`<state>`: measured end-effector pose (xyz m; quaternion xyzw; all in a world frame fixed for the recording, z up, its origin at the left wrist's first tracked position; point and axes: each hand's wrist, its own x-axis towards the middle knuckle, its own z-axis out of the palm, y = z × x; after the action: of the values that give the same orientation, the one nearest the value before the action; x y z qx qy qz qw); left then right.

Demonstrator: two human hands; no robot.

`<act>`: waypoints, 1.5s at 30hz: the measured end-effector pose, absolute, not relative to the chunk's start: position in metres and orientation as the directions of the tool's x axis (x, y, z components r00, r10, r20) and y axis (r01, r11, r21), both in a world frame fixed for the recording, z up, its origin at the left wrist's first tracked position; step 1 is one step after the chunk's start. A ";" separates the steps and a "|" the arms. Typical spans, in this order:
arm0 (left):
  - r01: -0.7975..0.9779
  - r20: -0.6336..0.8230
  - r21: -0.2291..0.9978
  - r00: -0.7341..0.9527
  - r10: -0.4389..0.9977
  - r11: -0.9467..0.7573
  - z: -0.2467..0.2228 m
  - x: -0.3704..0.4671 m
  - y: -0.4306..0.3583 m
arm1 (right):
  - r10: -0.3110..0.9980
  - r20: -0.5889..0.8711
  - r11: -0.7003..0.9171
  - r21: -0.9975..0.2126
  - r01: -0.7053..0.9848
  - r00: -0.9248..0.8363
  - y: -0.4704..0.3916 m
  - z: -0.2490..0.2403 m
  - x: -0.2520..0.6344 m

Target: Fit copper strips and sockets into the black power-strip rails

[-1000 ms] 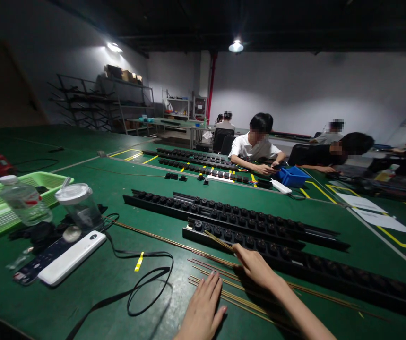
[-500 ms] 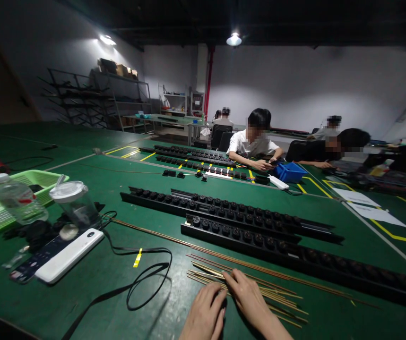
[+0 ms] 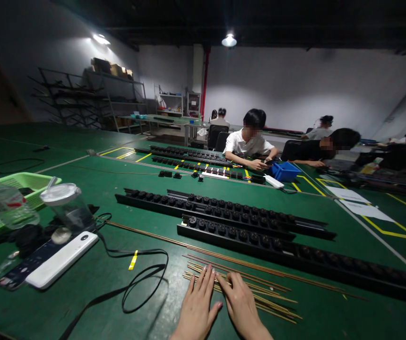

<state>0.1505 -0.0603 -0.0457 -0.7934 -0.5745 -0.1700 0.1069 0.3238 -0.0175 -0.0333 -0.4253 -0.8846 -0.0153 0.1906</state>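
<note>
Several thin brass-coloured rods (image 3: 273, 300) lie in a loose bundle on the green table in front of me. My left hand (image 3: 198, 304) rests flat across the left part of the bundle, its fingers stretched out and its thumb held apart. Just to the right, my right hand (image 3: 238, 297) lies over the same rods with its fingers bent and partly spread, the tips touching them. Parts of the rods are hidden beneath both hands. Longer rods (image 3: 146, 231) run just beyond the bundle, beside a black rail (image 3: 280, 250) fitted with round black sockets.
More black socket rails (image 3: 224, 205) lie farther back. On the left are a white power bank (image 3: 61, 262), a lidded cup (image 3: 66, 208), a water bottle (image 3: 9, 205), a green basket (image 3: 34, 182) and a looped black cable (image 3: 144, 278). Across the table, a co-worker (image 3: 247, 146) sits near a blue bin (image 3: 285, 171).
My left hand has moved up and straightened its fingers flat over the rods. My right hand has shifted slightly, its fingers now bent more. The view has turned a little to the right.
</note>
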 end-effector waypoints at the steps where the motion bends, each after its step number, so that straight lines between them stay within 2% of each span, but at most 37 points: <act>1: 0.949 0.402 0.010 0.286 0.870 -0.316 -0.046 0.151 -0.060 | 0.749 0.357 0.633 -0.136 0.762 -0.558 -0.019 -0.035 0.323; 10: 0.958 0.450 -0.084 0.281 0.848 -0.273 -0.047 0.155 -0.063 | 0.777 0.445 0.543 -0.118 0.831 -0.444 -0.035 -0.044 0.341; 17: 0.949 0.433 -0.013 0.288 0.854 -0.314 -0.037 0.161 -0.047 | 0.905 0.318 0.326 -0.088 0.941 -0.284 -0.038 -0.064 0.376; 23: 0.931 0.376 0.042 0.321 0.869 -0.362 -0.045 0.167 -0.008 | 0.948 0.103 0.315 -0.145 0.938 -0.302 -0.018 -0.047 0.376; 34: 0.946 0.375 0.083 0.261 0.890 -0.312 -0.055 0.169 0.021 | 0.909 -0.017 0.406 -0.201 0.892 -0.417 0.019 -0.021 0.379; 41: 0.909 0.380 0.044 0.368 0.848 -0.414 -0.051 0.173 0.009 | 0.903 -0.008 0.420 -0.202 0.885 -0.431 0.023 -0.022 0.379; 45: 0.887 0.337 0.053 0.416 0.844 -0.459 -0.053 0.183 0.000 | 0.918 0.031 0.392 -0.204 0.897 -0.395 0.023 -0.025 0.375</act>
<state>0.1830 -0.0002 -0.0532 -0.8389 -0.5159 -0.1601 0.0666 0.3753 0.0225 -0.0250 -0.5457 -0.8315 0.0772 0.0693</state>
